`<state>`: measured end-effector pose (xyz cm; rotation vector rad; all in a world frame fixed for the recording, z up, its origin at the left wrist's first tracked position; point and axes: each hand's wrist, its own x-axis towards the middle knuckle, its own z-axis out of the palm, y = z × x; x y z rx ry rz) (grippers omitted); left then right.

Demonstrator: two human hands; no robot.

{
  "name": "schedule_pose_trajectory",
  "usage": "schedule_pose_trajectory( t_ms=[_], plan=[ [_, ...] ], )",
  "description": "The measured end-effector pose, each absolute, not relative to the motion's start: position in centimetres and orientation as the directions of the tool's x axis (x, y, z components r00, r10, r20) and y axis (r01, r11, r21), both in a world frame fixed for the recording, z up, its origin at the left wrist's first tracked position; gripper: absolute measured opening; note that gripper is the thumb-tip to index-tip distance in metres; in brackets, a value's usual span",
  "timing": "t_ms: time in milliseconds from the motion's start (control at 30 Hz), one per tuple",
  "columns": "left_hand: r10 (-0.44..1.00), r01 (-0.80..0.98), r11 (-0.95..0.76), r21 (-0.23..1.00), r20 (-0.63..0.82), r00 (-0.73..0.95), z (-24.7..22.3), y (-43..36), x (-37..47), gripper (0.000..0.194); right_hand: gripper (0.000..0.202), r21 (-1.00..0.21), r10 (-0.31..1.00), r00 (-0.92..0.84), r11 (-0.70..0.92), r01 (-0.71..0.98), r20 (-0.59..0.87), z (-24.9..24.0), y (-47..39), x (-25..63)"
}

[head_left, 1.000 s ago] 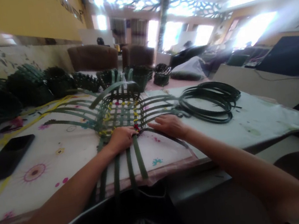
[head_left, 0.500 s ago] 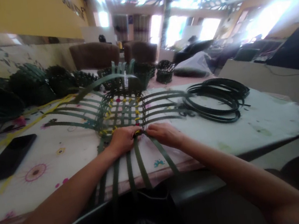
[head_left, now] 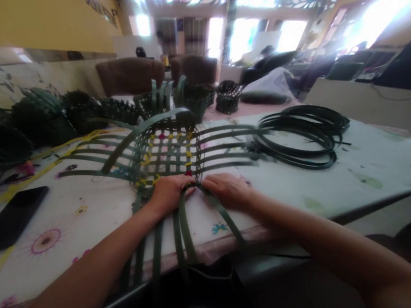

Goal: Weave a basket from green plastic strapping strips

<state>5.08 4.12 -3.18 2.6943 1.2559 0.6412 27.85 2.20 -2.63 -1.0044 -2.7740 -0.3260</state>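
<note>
A woven base of dark green strips (head_left: pixel 169 154) with yellow and red ties lies on the table, its long loose strips spreading out on every side. My left hand (head_left: pixel 171 193) is closed on the near edge of the weave, fingers pinched around the strips. Just to its right, my right hand (head_left: pixel 223 188) is closed too, with its fingertips at the same near edge beside a green strip. Several strips hang from under my hands over the table's front edge. My fingers hide the exact crossing they grip.
Coils of green strip (head_left: pixel 302 135) lie to the right. A black phone (head_left: pixel 12 219) and yellow strips (head_left: pixel 22 182) are at the left. Dark woven baskets (head_left: pixel 42 121) line the back, near a plastic bag (head_left: pixel 269 89). Brown chairs (head_left: pixel 131 75) stand beyond.
The long strip arching over the weave has swung down and toward the left. Strips below my hands have shifted slightly left. Both hands stay at the near edge.
</note>
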Motion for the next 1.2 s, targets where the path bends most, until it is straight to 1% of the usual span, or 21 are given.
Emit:
schedule_pose_trajectory(
  t_ms=[67,133,233,333,433,533,600,633,767,833,900,967,1033,1133,1200],
  plan=[
    [0.759,0.713,-0.646,0.272,0.320,0.566,-3.1,4.2,5.0,0.021,0.019,0.170,0.555,-0.808,0.793,0.586,0.198,-2.7,2.5,28.1],
    [0.759,0.707,-0.648,0.283,0.321,0.567,-3.2,4.2,5.0,0.024,0.021,0.173,0.503,-0.846,0.830,0.530,0.176,-2.7,2.8,28.4],
    [0.729,0.679,-0.680,0.277,0.357,0.584,-3.6,4.1,4.8,0.036,0.021,0.126,0.515,-0.821,0.823,0.554,0.245,-3.0,3.0,28.7],
    [0.644,0.596,-0.761,0.255,0.411,0.646,-4.0,3.9,4.7,0.030,0.018,0.012,0.591,-0.726,0.772,0.635,0.351,-3.6,3.0,28.8],
    [0.602,0.536,-0.798,0.277,0.424,0.676,-4.0,3.9,4.7,0.030,0.013,-0.142,0.678,-0.617,0.711,0.689,0.399,-4.2,3.1,28.7],
    [0.618,0.557,-0.785,0.271,0.390,0.682,-3.5,4.0,4.8,0.032,0.011,-0.311,0.718,-0.560,0.690,0.654,0.414,-4.4,3.4,28.7],
    [0.621,0.559,-0.784,0.269,0.360,0.697,-3.2,4.1,4.9,0.033,0.011,-0.381,0.736,-0.531,0.674,0.633,0.420,-4.2,3.5,28.6],
    [0.621,0.557,-0.784,0.275,0.345,0.704,-3.0,4.3,5.0,0.033,0.012,-0.396,0.746,-0.519,0.663,0.635,0.417,-4.2,3.5,28.6],
    [0.626,0.558,-0.779,0.287,0.288,0.725,-2.3,4.9,5.1,0.035,0.018,-0.398,0.770,-0.511,0.636,0.661,0.382,-3.8,3.6,28.5],
    [0.623,0.552,-0.778,0.299,0.257,0.739,-2.2,5.3,5.1,0.034,0.019,-0.362,0.761,-0.535,0.646,0.672,0.366,-3.9,3.8,28.5],
    [0.613,0.532,-0.781,0.328,0.237,0.753,-2.1,5.8,5.0,0.033,0.017,-0.294,0.737,-0.580,0.672,0.679,0.346,-3.9,4.2,28.6],
    [0.586,0.489,-0.793,0.364,0.237,0.775,-2.1,6.1,4.8,0.032,0.014,-0.231,0.709,-0.634,0.702,0.673,0.309,-4.0,4.5,28.6],
    [0.560,0.448,-0.804,0.390,0.243,0.792,-2.1,6.4,4.6,0.030,0.013,-0.196,0.697,-0.666,0.715,0.671,0.266,-3.9,4.7,28.6],
    [0.565,0.443,-0.801,0.403,0.260,0.783,-2.4,6.4,4.5,0.027,0.015,-0.171,0.720,-0.658,0.692,0.701,0.220,-3.9,4.6,28.6],
    [0.586,0.456,-0.789,0.412,0.279,0.761,-2.6,6.3,4.4,0.028,0.016,-0.174,0.731,-0.643,0.680,0.712,0.227,-3.9,4.4,28.6]
  ],
)
